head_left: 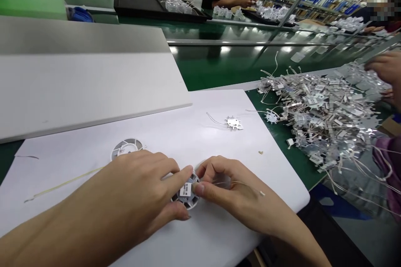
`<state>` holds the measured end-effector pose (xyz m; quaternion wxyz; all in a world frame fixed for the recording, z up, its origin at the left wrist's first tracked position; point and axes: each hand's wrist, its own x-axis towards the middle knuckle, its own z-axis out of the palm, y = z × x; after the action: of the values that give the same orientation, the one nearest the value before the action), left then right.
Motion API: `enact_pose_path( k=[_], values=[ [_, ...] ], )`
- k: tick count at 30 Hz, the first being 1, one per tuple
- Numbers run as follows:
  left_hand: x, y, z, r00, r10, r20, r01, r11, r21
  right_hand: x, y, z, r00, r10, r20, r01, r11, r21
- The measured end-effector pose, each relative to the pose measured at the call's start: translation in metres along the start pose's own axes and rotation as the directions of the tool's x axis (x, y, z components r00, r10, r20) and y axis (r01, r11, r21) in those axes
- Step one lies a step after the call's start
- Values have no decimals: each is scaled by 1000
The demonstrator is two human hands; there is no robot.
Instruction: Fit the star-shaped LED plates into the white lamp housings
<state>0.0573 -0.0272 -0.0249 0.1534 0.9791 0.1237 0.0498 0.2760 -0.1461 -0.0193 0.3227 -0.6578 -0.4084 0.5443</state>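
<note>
Between my two hands, low over the white board (pixel 219 229), is a small round spoked part (pixel 186 190) with a printed white label and thin wires. My left hand (pixel 153 187) grips its left side with the fingers and thumb around the rim. From the right, my right hand (pixel 222 183) pinches its edge, and a thin wire with a small white tip trails over that hand. Behind my left hand lies another round white spoked housing (pixel 127 147), partly hidden by the hand. A toothed metal plate with two wires (pixel 233 123) rests farther back on the board.
At right is a big heap of wired metal plates (pixel 328 108), with another person's hand (pixel 387 69) beside it. A thick white panel (pixel 94 83) stands at the left. A yellow strip (pixel 67 182) lies on the board. Beyond the green bench, a person handles clear parts.
</note>
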Motion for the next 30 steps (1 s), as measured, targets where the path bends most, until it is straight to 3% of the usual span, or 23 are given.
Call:
enact_pose_path(
  k=[18,24,30],
  values=[
    [-14,17,7,997,-10,-70,17,995,96,-5,8,-4,999,-41,32,41,999,13],
    [-15,21,6,996,-76,-54,77,996,34,-4,4,-2,993,-106,45,103,992,67],
    [-6,27,3,993,-81,-82,81,997,-3,-1,3,1,993,-81,84,65,983,170]
  ],
)
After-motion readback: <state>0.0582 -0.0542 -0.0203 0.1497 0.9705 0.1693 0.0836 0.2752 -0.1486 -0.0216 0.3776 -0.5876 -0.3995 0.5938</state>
